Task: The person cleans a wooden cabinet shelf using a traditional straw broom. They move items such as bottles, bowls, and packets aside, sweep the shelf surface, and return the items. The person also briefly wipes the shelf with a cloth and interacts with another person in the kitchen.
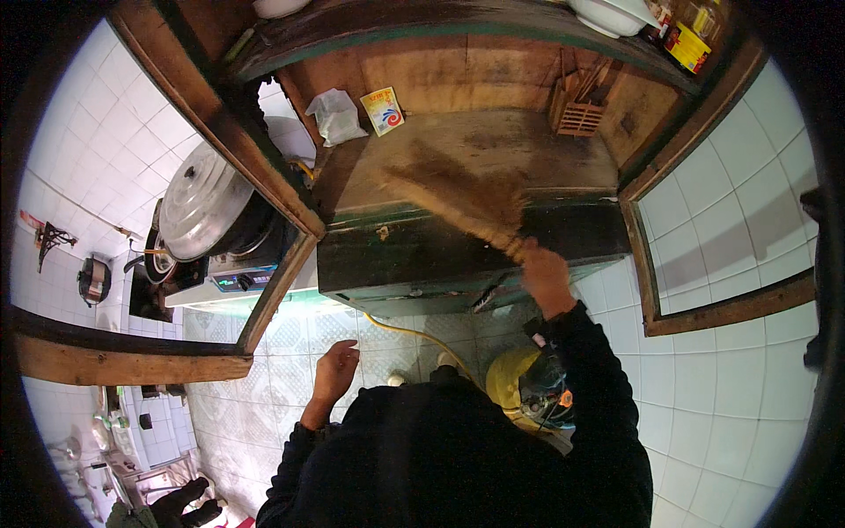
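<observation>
A short straw hand broom (462,214), blurred at its bristles, spans the front edge of a wooden cabinet shelf (422,148). Its handle end is in my right hand (546,276), whose fingers are closed round it. My left hand (337,371) hangs over the tiled floor with its fingers a little curled and nothing in it. At the back left of the shelf stand a crumpled clear plastic bag (335,117) and a yellow and white packet (383,111). A slatted utensil holder (578,113) with chopsticks is at the back right.
Two open cabinet door frames (280,290) (726,310) flank me. A large lidded pot (206,201) sits on a cooker at the left. An upper shelf (462,28) holds white bowls and a bottle. By my right foot is a yellow-lined bin (505,379); a yellow hose (422,335) crosses the floor.
</observation>
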Available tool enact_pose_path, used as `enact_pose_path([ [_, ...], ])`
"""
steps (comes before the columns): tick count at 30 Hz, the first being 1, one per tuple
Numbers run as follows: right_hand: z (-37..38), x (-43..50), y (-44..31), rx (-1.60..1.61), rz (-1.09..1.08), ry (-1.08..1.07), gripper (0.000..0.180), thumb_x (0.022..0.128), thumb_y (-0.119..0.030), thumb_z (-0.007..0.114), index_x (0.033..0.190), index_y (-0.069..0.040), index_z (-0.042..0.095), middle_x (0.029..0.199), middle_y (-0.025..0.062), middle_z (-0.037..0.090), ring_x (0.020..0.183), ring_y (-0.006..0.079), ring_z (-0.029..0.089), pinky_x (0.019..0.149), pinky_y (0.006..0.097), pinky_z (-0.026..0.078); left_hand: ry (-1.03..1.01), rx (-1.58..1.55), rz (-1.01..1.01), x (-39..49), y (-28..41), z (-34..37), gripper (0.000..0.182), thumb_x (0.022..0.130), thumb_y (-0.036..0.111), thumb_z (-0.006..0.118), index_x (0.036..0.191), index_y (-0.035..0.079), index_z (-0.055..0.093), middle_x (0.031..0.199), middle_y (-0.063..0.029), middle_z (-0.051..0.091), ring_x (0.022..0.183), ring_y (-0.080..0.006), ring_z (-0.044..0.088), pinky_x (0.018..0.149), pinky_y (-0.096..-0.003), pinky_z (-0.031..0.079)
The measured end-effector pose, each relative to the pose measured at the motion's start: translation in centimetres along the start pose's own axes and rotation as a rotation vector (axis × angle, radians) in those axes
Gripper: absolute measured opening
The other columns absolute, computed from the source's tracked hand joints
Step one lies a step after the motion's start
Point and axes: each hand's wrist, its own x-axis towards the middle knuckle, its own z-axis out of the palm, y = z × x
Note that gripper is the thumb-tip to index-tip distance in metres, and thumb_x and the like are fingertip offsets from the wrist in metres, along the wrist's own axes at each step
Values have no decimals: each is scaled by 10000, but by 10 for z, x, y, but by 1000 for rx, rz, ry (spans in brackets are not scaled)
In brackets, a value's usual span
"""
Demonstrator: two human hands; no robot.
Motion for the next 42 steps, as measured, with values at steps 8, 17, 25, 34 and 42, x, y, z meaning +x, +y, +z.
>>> enact_pose_path([
  [8, -54, -12, -75, -95, -138, -247, 608, 805, -91, 652, 1343, 25, 393, 845, 207, 642, 744, 356, 635, 627, 474, 539, 11, -84, 0, -9, -19, -6, 242, 882, 145, 629, 1089, 22, 620, 792, -106, 679, 697, -146, 638, 640, -282, 508],
  [17, -87, -16, -42, 226, -64, 118, 421, 798, -158, 664, 1120, 19, 461, 777, 183, 636, 703, 340, 659, 597, 443, 509, 72, -132, -33, -28, -13, -26, 243, 887, 123, 618, 1107, 20, 606, 826, -117, 678, 712, -163, 649, 640, -282, 512],
  [25, -62, -7, -137, 1411, -55, -524, 243, 909, -277, 622, 994, -75, 518, 623, 13, 539, 443, 105, 488, 413, 293, 398, 129, -80, -109, -46, -11, -41, 257, 897, 127, 616, 1123, 6, 598, 866, -112, 678, 788, -164, 657, 695, -295, 527],
  [34, 16, 24, -235, 1760, 309, -533, 226, 861, -241, 680, 888, -57, 552, 655, 42, 555, 495, 153, 532, 423, 316, 430, 177, -110, -143, -52, -33, -40, 249, 881, 126, 624, 1105, 18, 612, 860, -128, 685, 784, -199, 674, 687, -303, 537],
  [42, 28, -7, -99, 2230, 636, -151, 150, 880, -177, 659, 913, -64, 566, 716, 61, 549, 551, 157, 494, 450, 318, 409, 129, -135, -121, -42, -36, -36, 231, 881, 115, 619, 1091, 19, 615, 827, -126, 682, 745, -191, 671, 667, -293, 536],
])
